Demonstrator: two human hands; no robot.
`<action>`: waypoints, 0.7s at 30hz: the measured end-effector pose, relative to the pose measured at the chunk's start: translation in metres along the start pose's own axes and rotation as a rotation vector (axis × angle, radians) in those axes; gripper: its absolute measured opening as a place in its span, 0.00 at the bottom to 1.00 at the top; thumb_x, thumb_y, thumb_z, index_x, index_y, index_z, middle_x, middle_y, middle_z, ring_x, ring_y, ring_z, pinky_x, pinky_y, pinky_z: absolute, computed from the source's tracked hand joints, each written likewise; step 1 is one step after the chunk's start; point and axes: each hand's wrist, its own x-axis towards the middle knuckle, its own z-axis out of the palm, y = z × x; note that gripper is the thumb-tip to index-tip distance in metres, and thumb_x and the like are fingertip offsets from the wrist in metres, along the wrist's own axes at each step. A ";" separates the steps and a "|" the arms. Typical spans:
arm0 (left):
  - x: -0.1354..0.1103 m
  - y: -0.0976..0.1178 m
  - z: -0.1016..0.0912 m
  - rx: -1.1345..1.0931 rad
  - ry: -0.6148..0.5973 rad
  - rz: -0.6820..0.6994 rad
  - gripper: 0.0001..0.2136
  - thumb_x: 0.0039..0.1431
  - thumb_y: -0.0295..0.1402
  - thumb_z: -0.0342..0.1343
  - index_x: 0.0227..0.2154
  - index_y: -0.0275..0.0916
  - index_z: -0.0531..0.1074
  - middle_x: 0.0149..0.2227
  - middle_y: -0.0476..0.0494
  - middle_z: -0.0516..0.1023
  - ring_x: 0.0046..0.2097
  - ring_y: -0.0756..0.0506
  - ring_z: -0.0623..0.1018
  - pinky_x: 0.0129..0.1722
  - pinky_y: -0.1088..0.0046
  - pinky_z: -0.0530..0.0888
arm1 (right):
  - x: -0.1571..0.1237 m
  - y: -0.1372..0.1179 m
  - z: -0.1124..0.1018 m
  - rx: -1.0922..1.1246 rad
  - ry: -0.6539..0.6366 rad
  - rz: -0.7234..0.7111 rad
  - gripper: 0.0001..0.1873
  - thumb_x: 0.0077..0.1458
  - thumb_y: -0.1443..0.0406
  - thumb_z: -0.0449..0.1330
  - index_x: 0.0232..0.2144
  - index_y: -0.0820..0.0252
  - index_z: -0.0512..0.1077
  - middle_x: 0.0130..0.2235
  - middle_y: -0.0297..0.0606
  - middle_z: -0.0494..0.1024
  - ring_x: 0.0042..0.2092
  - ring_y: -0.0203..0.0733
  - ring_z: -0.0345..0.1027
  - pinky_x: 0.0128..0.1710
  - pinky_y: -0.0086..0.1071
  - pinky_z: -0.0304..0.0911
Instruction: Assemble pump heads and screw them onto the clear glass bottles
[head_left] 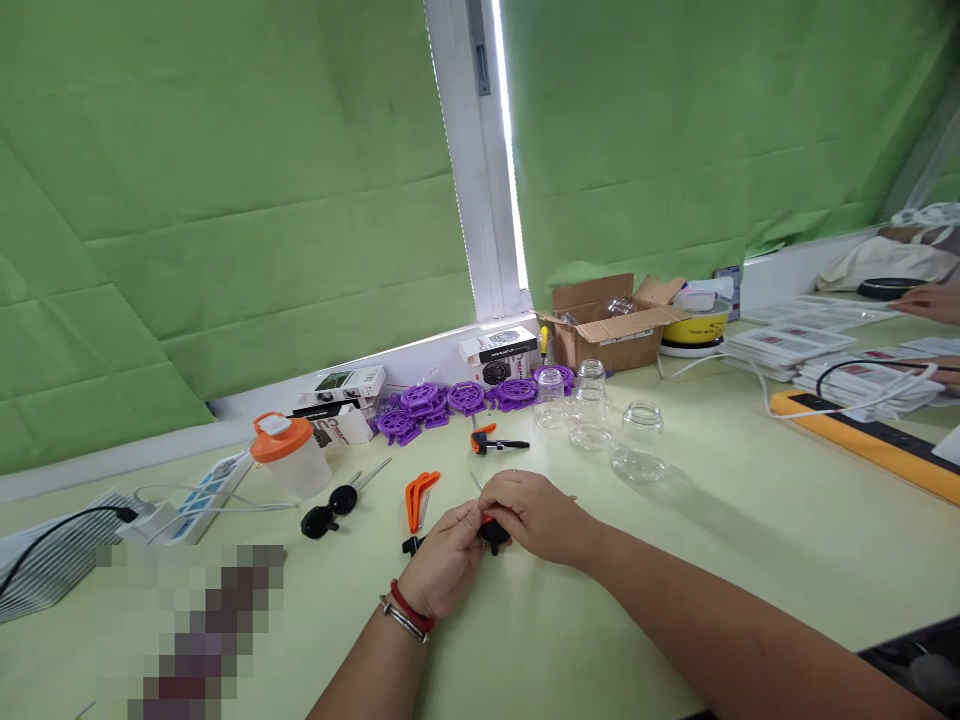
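Together, both hands [450, 562] [536, 515] (one black part [494, 535])

Left-hand grip [448, 560] and right-hand grip [534, 512] on black-and-orange part [495, 536], purple pieces [467, 398] behind, clear jars [639, 447]

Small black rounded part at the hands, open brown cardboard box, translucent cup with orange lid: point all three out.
Black part [494, 536]: head view, exposed lower body.
Cardboard box [619, 353]: head view, front wall.
Translucent cup [303, 472]: head view, side wall.
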 end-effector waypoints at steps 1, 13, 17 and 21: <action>0.000 0.001 0.000 -0.007 0.002 -0.004 0.11 0.59 0.39 0.53 0.32 0.38 0.75 0.34 0.44 0.77 0.38 0.45 0.73 0.41 0.66 0.67 | 0.000 0.001 0.000 -0.020 -0.006 -0.001 0.11 0.53 0.76 0.51 0.32 0.60 0.71 0.32 0.37 0.75 0.36 0.39 0.67 0.38 0.32 0.64; 0.004 0.013 -0.010 -0.214 0.204 0.080 0.10 0.58 0.37 0.55 0.39 0.38 0.73 0.38 0.43 0.77 0.36 0.49 0.76 0.37 0.72 0.72 | 0.001 0.002 0.000 -0.068 0.092 -0.121 0.16 0.54 0.75 0.50 0.43 0.59 0.69 0.40 0.41 0.77 0.45 0.45 0.66 0.49 0.43 0.59; 0.003 0.027 -0.026 -0.315 0.300 0.233 0.12 0.57 0.36 0.56 0.42 0.36 0.73 0.36 0.42 0.77 0.39 0.45 0.78 0.43 0.67 0.73 | -0.002 0.001 0.005 -0.030 0.122 -0.063 0.12 0.55 0.73 0.52 0.41 0.59 0.69 0.40 0.42 0.76 0.42 0.44 0.67 0.44 0.41 0.63; 0.004 0.029 -0.037 -0.380 0.314 0.253 0.09 0.56 0.31 0.55 0.40 0.35 0.72 0.35 0.41 0.78 0.41 0.43 0.78 0.46 0.62 0.74 | -0.006 0.003 0.017 0.020 0.005 0.184 0.11 0.54 0.71 0.54 0.41 0.59 0.68 0.39 0.40 0.75 0.40 0.42 0.67 0.40 0.37 0.64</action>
